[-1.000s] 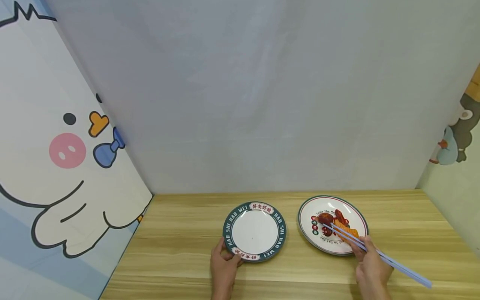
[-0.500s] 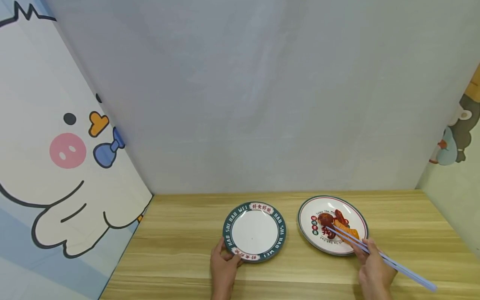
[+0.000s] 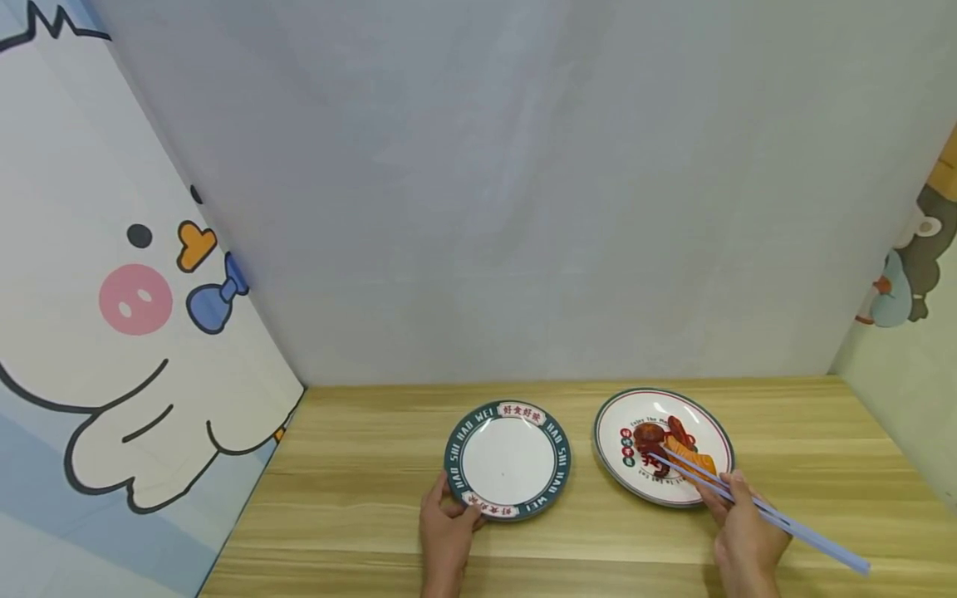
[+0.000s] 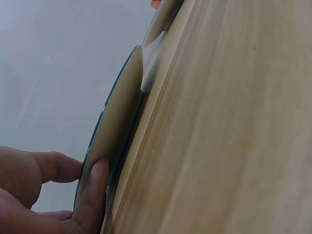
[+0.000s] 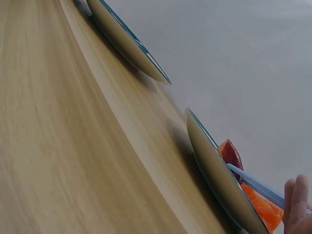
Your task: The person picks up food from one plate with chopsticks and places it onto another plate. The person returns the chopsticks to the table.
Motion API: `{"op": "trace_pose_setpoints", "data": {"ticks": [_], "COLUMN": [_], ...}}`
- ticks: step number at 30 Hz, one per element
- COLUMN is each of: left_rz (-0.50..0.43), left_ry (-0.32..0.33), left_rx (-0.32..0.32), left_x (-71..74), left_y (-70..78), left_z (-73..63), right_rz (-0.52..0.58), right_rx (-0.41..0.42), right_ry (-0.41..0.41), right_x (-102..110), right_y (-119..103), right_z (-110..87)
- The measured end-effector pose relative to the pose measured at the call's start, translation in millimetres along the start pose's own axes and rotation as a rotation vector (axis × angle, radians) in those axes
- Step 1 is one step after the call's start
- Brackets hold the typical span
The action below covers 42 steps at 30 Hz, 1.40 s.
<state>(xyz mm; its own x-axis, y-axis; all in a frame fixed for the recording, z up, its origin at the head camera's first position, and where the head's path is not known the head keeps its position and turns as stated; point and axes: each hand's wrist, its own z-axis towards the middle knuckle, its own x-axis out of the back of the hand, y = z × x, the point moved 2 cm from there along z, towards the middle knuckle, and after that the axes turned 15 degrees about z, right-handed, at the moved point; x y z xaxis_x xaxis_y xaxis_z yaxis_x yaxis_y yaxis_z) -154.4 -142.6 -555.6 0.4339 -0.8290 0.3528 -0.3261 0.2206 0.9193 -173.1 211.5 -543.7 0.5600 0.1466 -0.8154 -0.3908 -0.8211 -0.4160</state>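
In the head view my left hand (image 3: 449, 531) pinches the near-left rim of a white plate with a dark green lettered border (image 3: 508, 461), thumb on top. The left wrist view shows a finger under that plate (image 4: 114, 112). My right hand (image 3: 748, 536) holds a pair of pale blue chopsticks (image 3: 815, 540) beside the second plate (image 3: 613, 423), white with printed characters. Their tips are slightly apart among the food on it. Close to the tips lie a round brown piece (image 3: 649, 432), a red piece (image 3: 679, 430) and an orange slice (image 3: 695, 458).
Both plates sit on a light wood-grain table (image 3: 351, 465), with a gap between them. A pale grey curtain (image 3: 523, 208) rises behind the table's back edge. Cartoon-printed panels stand at the left (image 3: 134, 249) and right (image 3: 908, 282).
My right hand has shifted slightly right, and the chopstick tips have drawn back a little from the round brown piece towards me. The left hand and both plates stay in place.
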Motion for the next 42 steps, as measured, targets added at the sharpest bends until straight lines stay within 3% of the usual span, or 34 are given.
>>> {"op": "trace_pose_setpoints", "data": {"ticks": [24, 42], "left_rz": [-0.006, -0.016], "left_ry": [0.003, -0.017], "left_rx": [0.003, -0.005], "left_x": [-1.1, -1.4], "left_y": [0.4, -2.0], "left_z": [-0.3, 0.4], "right_rz": [-0.183, -0.314], "right_rx": [0.06, 0.038], "right_ry": [-0.122, -0.151], "right_x": [2.2, -2.7], "right_y": [4.4, -3.6], "right_z": [-2.0, -0.1]}}
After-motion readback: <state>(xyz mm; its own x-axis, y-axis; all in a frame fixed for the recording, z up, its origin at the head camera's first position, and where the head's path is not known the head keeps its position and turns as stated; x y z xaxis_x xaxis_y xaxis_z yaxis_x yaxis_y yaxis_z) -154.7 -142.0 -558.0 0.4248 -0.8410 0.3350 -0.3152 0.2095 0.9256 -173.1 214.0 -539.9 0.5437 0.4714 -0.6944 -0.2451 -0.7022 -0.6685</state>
